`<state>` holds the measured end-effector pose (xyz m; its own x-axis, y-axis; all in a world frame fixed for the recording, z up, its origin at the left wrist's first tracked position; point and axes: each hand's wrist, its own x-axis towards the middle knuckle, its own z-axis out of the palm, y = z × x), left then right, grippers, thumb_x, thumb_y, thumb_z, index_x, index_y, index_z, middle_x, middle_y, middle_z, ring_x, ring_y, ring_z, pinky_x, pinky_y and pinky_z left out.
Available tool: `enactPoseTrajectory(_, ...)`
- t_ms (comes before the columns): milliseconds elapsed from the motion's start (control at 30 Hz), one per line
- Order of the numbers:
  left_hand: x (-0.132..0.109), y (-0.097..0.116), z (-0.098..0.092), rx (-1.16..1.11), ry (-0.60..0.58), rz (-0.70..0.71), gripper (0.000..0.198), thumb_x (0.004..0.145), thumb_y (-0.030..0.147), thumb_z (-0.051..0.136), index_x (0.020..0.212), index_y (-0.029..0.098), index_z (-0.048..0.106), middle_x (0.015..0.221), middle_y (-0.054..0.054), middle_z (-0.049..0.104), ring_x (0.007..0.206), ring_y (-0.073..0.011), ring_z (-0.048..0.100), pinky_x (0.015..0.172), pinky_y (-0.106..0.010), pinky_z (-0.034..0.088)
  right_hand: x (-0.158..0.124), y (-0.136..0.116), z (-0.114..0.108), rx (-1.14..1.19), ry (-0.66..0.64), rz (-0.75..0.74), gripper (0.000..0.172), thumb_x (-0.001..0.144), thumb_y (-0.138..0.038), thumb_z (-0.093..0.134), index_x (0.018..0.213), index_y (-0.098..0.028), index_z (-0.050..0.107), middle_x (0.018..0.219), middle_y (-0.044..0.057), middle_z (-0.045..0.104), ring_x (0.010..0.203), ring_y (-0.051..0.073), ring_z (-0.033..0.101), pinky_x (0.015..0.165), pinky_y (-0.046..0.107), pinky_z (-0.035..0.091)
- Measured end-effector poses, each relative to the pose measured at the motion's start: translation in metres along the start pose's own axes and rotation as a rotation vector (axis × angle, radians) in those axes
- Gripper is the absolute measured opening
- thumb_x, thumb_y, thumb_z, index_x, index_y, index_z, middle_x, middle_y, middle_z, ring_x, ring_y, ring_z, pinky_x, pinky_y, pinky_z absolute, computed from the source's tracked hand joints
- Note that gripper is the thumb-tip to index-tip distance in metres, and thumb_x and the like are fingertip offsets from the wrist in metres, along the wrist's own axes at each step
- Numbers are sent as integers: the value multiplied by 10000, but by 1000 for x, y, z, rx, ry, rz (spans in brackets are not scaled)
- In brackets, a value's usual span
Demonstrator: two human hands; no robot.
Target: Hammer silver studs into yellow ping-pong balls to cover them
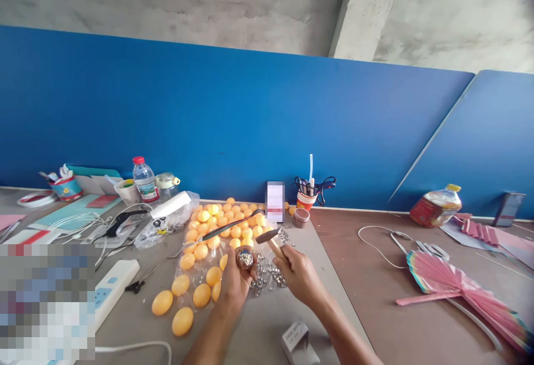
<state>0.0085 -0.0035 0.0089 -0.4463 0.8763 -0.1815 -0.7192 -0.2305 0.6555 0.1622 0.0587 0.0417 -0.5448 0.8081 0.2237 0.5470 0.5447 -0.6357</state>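
Note:
My left hand (234,282) is closed around a small ball (245,259) covered in shiny silver studs, held up above the table. My right hand (297,274) grips the wooden handle of a small hammer (269,238), whose dark head sits just right of the studded ball. Under both hands lies a heap of loose silver studs (267,276) on clear plastic. Several orange ping-pong balls (217,226) are spread over a plastic bag to the left, with a few loose ones (173,309) nearer me.
A white power strip (112,290), cables, pliers (139,284), a water bottle (144,180) and cups stand at left. A paper cup with scissors (307,197) and a tape roll (301,217) sit behind. A pink paper fan (450,287), an oil bottle (436,206) and a small box (298,343) lie to the right.

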Motion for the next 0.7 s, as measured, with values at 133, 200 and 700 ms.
enactPoseTrajectory(133,2,2,0,-5,16,2,510,752,666,690,761,159,625,594,-41,647,418,-115,485,441,-251,391,-1,0,0,61,-35,-24,250,871,-273,492,688,-235,326,630,-22,509,558,128,435,535,228,290)
enactPoseTrajectory(200,3,0,0,9,17,8,503,754,668,687,737,169,624,572,-20,618,427,-118,483,447,-256,397,-3,-4,4,33,-56,-87,241,870,-250,489,685,-230,336,644,-16,525,570,127,449,547,228,294)
enactPoseTrajectory(700,-1,-1,2,25,12,-9,478,789,644,665,731,170,645,563,-37,613,454,-146,508,471,-281,422,-3,-6,3,15,-85,-94,217,833,-220,525,679,-217,373,649,-17,534,574,117,447,548,227,273)
